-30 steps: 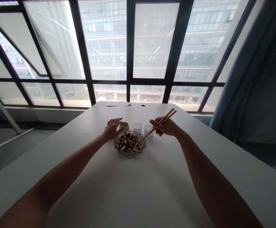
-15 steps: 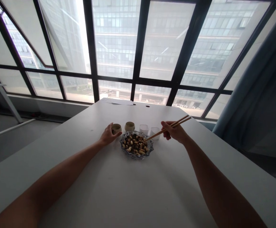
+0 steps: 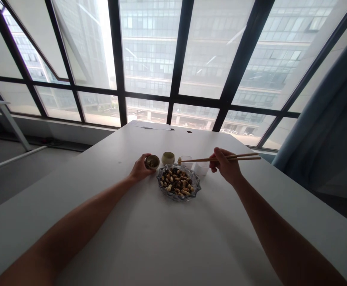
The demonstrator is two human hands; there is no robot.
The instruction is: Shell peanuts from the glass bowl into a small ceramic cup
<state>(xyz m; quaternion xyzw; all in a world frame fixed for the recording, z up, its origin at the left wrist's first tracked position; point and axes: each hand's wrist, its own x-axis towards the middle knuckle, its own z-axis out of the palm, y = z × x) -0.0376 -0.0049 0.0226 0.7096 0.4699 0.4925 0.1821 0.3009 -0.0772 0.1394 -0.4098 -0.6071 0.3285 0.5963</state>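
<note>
My left hand (image 3: 141, 167) is wrapped round a small cup (image 3: 152, 162), which is tilted toward me with something dark in its bottom. My right hand (image 3: 224, 163) grips a pair of wooden chopsticks (image 3: 203, 160), held almost level. Their tips are at a peanut (image 3: 179, 160) above the far rim of a scalloped glass bowl (image 3: 178, 196). Peanuts (image 3: 176, 182) and darker pieces fill this bowl. A second small cup (image 3: 168, 157) stands behind it, between my hands. Two clear cups (image 3: 201, 169) are partly hidden behind the chopsticks and bowl.
The white table (image 3: 161, 238) stretches to the windows, with a sheet of paper (image 3: 149, 125) and two dark round spots at its far end. A blue curtain (image 3: 319, 119) hangs on the right. Another white table (image 3: 12, 123) stands far left.
The chopsticks have risen from the bowl with a peanut at their tips and turned more level. My left hand has tilted its cup toward me. The view has shifted slightly.
</note>
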